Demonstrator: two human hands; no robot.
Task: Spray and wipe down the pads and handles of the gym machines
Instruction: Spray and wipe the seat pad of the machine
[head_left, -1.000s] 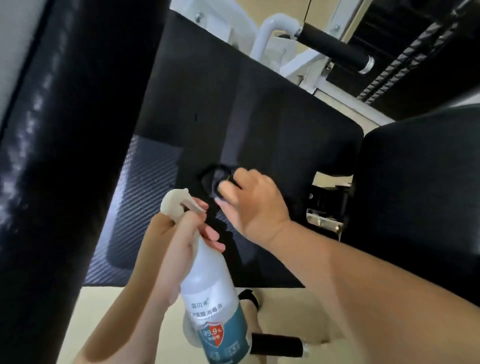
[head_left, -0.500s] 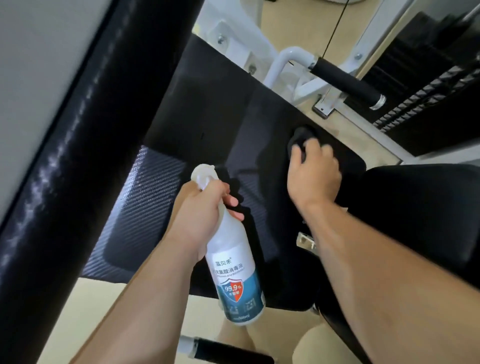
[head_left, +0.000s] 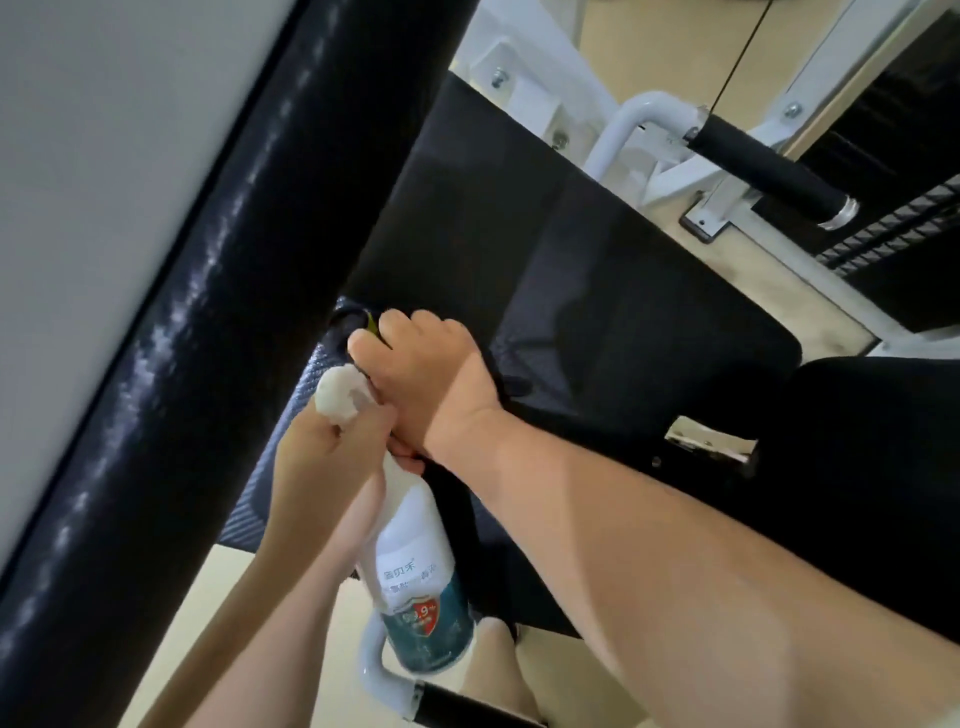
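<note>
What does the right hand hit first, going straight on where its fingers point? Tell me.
Probably the big black pad just beyond the cloth that the right hand grips; depth is hard to judge.

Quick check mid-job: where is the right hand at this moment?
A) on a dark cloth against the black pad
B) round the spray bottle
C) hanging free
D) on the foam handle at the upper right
A: the right hand grips the dark cloth against the black pad, while the left hand holds the spray bottle.
</note>
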